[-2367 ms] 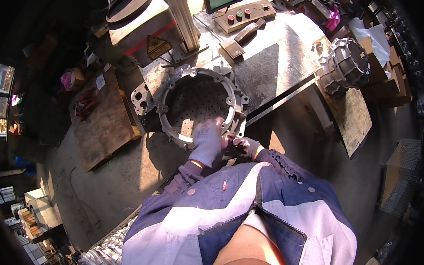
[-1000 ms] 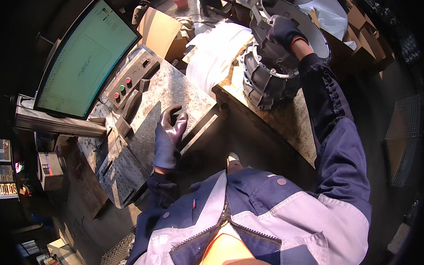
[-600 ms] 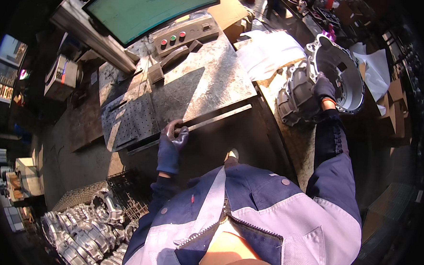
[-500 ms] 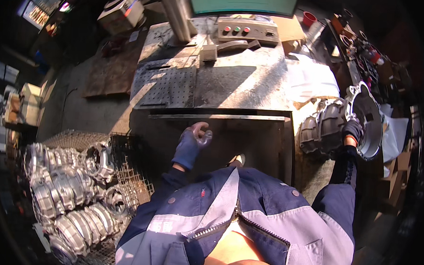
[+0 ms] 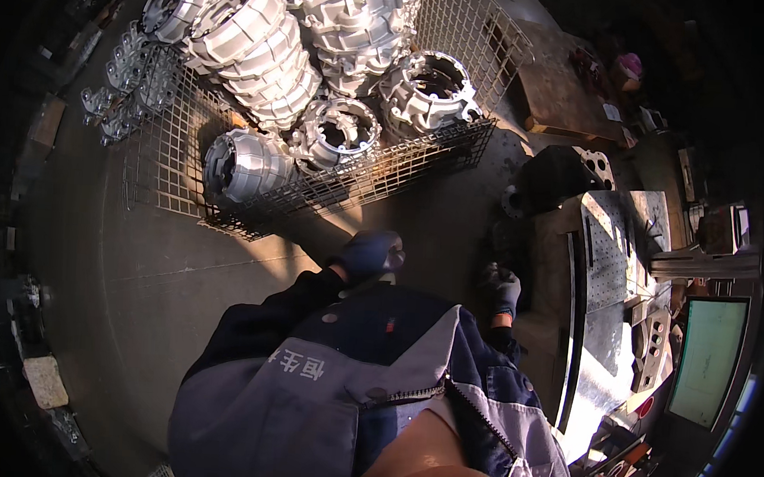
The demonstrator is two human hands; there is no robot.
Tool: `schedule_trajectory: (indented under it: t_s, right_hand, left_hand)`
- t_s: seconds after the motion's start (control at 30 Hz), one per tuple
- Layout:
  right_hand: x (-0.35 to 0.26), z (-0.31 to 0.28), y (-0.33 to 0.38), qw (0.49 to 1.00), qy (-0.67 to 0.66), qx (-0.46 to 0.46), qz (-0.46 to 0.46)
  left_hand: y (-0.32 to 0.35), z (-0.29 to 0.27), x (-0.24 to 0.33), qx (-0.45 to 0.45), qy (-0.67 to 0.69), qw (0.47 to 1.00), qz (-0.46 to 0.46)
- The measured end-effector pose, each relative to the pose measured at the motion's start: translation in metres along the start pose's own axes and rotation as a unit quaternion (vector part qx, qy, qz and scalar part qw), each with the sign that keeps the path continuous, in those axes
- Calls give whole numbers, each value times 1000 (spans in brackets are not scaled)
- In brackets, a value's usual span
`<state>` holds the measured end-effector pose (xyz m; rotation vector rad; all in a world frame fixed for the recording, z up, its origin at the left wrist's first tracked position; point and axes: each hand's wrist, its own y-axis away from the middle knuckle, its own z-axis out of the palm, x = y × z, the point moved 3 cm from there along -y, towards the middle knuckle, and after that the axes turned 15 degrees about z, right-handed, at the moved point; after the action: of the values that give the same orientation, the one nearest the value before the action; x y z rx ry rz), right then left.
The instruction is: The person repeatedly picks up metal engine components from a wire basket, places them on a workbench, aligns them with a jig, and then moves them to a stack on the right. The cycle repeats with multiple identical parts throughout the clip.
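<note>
My left hand [image 5: 374,254], in a blue work glove, is held in front of my body with its fingers curled in and nothing seen in them. My right hand [image 5: 501,288], in a glove with a grey palm, hangs close to the workbench, fingers also bent inward around nothing visible. Beyond my hands stands a wire mesh crate [image 5: 376,183] holding several silvery ribbed metal housings. Nearest to my left hand are a round open-ended housing [image 5: 340,133] and a ribbed housing [image 5: 246,166] lying on its side. Neither hand touches them.
The workbench [image 5: 605,289] stands at my right, with a button box [image 5: 653,348] and a screen [image 5: 709,359]. A wooden board [image 5: 563,88] lies at the far right beyond the crate. More metal parts [image 5: 126,87] are heaped left of the crate. Concrete floor [image 5: 173,271] stretches to my left.
My view has turned left, from the workbench to the mesh crate. My right hand has come off the large grey housing beside the bench, which is out of view now.
</note>
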<state>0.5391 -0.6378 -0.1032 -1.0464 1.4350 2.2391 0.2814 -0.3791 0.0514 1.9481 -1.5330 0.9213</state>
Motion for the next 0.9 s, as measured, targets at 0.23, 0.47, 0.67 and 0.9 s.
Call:
schedule_trajectory:
  t_s: [0.23, 0.47, 0.67, 0.9]
  right_hand:
    - [-5, 176, -42, 827, 560, -27, 46]
    - [-44, 250, -97, 540, 805, -197, -149]
    - [-44, 284, -119, 698, 708, -106, 11]
    - [4, 276, -113, 677, 728, -52, 98]
  left_hand:
    - [76, -48, -74, 140, -18, 973, -184]
    - [139, -77, -171, 352, 89, 847, -388]
    - [174, -144, -299, 437, 46, 785, -436]
    - [191, -225, -441, 333, -116, 730, -586]
